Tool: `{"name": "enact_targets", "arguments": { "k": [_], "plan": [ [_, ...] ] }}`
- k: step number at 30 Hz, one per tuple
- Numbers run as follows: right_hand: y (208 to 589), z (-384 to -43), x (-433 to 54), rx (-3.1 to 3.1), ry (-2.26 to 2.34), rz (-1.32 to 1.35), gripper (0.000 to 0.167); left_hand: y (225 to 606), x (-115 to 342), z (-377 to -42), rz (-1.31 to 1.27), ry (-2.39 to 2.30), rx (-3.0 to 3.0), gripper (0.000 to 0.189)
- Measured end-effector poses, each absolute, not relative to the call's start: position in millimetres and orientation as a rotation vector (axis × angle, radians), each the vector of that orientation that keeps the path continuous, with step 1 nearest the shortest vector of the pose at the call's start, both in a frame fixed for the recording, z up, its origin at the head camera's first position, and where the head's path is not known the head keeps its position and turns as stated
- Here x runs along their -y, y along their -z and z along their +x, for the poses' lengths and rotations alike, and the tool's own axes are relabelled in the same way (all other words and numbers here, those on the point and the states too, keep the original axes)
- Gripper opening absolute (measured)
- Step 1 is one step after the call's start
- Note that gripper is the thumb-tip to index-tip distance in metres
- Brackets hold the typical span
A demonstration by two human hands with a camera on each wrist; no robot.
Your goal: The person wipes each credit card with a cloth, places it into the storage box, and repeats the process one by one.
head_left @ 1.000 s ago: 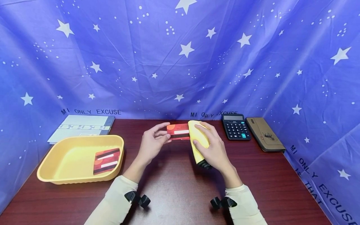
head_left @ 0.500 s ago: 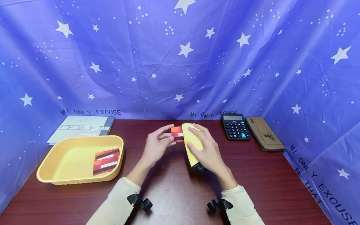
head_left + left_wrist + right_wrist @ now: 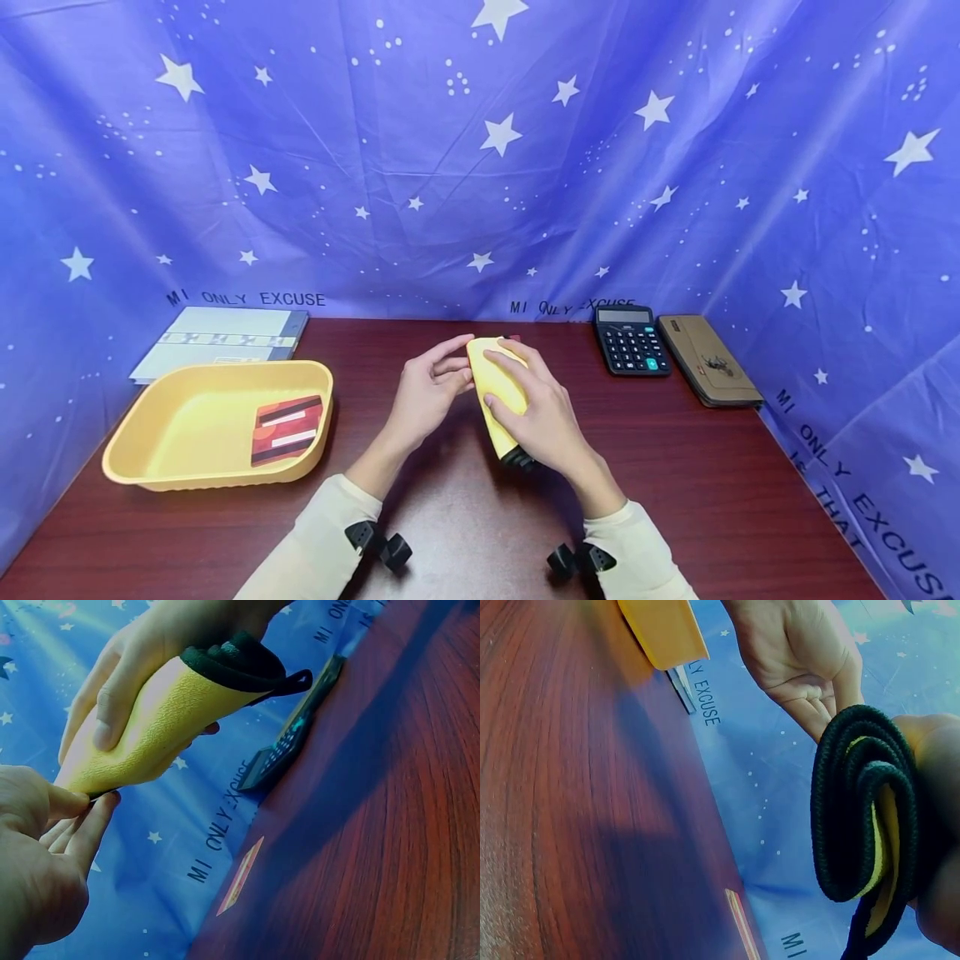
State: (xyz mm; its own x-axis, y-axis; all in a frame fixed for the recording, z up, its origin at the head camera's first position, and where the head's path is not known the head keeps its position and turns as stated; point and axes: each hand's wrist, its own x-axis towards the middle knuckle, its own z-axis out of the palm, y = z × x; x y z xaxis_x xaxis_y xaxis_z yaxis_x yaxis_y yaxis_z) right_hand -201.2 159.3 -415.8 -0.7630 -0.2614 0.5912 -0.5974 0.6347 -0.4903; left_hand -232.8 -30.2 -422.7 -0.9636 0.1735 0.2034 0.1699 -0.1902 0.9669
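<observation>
My right hand (image 3: 536,404) grips a folded yellow cloth (image 3: 491,408) with black edging and a small loop; in the left wrist view the cloth (image 3: 161,727) slants down toward the left fingertips. In the right wrist view the rolled black-edged end of the cloth (image 3: 862,802) faces the camera. My left hand (image 3: 426,387) pinches at the cloth's left edge, holding the end of a red card that the cloth almost wholly covers; only a thin dark sliver shows between thumb and fingers in the left wrist view.
A yellow tray (image 3: 180,425) at the left contains red cards (image 3: 287,433). Behind it lies a pale box-like notebook (image 3: 225,329). A black calculator (image 3: 632,342) and a brown wallet (image 3: 708,362) lie back right. Another red card (image 3: 240,877) lies on the table past the cloth.
The cloth has moved left and toward me, over the red card, which has gone from mostly exposed to nearly hidden. My left hand has shifted slightly right.
</observation>
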Motion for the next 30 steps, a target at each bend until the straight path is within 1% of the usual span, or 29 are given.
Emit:
{"name": "enact_targets", "arguments": {
  "k": [7, 13, 21, 30],
  "plan": [
    [416, -204, -164, 2.378, -0.944, 0.653, 0.058, 421, 31, -232, 0.452, -2.398, -1.971, 0.050],
    [414, -209, -173, 2.389, -0.989, 0.577, 0.059, 421, 32, -232, 0.524, -2.382, -1.990, 0.049],
    [411, -213, -187, 2.404, -1.064, 0.494, 0.058, 418, 36, -233, 0.510, -2.373, -1.989, 0.048],
    [407, -215, -200, 2.428, -1.068, 0.410, 0.058, 410, 46, -236, 0.551, -2.276, -1.993, 0.049]
  ]
}}
